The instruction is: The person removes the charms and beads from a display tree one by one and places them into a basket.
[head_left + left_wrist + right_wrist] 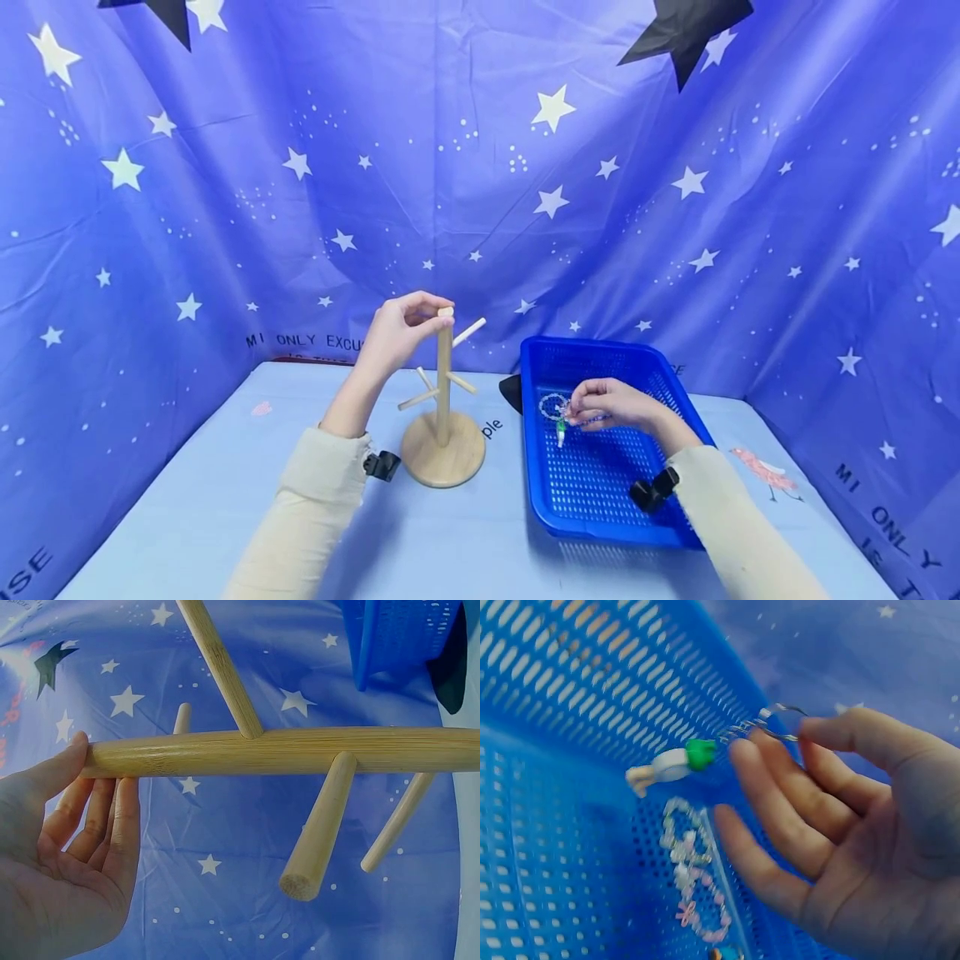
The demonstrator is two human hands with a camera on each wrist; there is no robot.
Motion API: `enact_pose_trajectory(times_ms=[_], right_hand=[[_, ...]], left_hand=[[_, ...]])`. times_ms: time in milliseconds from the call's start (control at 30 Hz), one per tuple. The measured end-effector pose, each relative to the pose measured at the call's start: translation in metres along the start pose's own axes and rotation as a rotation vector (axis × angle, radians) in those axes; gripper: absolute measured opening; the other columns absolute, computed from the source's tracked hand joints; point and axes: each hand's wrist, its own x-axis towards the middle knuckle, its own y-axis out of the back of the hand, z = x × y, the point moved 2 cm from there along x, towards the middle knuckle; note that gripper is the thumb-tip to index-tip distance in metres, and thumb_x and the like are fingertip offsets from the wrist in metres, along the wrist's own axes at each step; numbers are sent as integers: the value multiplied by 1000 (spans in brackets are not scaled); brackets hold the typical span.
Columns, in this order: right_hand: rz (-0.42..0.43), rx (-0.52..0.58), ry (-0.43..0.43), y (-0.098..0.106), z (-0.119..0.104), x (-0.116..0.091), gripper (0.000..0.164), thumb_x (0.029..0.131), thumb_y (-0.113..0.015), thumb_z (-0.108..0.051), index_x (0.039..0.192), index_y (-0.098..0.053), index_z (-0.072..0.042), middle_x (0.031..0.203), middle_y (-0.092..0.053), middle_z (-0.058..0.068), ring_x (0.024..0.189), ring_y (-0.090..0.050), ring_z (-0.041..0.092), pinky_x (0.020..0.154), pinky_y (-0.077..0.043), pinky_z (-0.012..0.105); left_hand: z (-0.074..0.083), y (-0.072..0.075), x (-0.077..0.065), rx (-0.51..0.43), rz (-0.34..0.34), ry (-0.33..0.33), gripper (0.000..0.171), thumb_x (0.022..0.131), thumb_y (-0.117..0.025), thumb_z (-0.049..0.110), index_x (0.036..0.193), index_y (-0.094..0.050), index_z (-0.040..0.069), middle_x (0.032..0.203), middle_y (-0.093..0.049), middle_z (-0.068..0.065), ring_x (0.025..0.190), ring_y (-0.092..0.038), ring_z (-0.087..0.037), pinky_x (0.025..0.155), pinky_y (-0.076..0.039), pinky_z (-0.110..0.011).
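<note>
My left hand (397, 333) grips the top of a wooden peg stand (443, 375), thumb and fingers round the post's end. The stand is upright on a round base, with several bare pegs sticking out. Over the blue basket (530, 467), my right hand (611, 404) pinches the metal ring of a keychain (671, 763) between thumb and finger. Its small figure, with a green head and white body, dangles from a short chain. Beneath it, beaded bracelets (709, 900) in pale and pink beads lie in the basket. A small orange and blue item (726, 953) shows beside them.
The basket stands right of the stand on a light blue tablecloth (225, 492). A black pointed shape (512, 392) pokes out at the basket's left side. A blue star-patterned curtain (450, 167) rises behind and on both sides.
</note>
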Motion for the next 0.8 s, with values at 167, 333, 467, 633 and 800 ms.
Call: enact_pose_trajectory(times_ms=[167,333,467,633,800], right_hand=[[-108,-52,-143,-5,18,8,13,101,-55,-15,99,-64,-6,106,-73,9,99,-71,21,97,-59,48],[-107,-77,-240,-14,30,19,12,99,-59,-15,98,-67,-6,100,-74,5,92,-72,16,91,-61,42],[-42,-91,-264,-14,32,29,11,99,-58,-12,97,-66,-5,94,-74,4,85,-70,12,84,-62,36],[10,-151,-292,-10,36,34,13,97,-57,-8,102,-66,0,89,-74,4,77,-67,9,75,-60,29],[67,-224,-269,0,25,23,24,98,-54,-9,114,-62,8,100,-73,12,84,-67,14,80,-61,34]], left_hand=[[0,-2,-4,-10,-16,14,21,92,-72,21,111,-73,12,106,-76,-11,97,-74,-24,93,-60,-42],[0,-1,-12,-8,-31,21,21,93,-72,20,112,-73,13,107,-76,-11,97,-73,-24,93,-60,-43],[4,2,-12,-2,-25,11,22,92,-73,23,112,-73,13,107,-76,-10,98,-73,-24,94,-59,-43],[6,5,-12,-14,-29,5,24,92,-73,24,113,-73,13,108,-76,-10,99,-73,-24,96,-58,-44],[2,11,-13,-39,-58,6,27,94,-71,24,117,-71,11,111,-74,-12,100,-73,-22,98,-58,-41]])
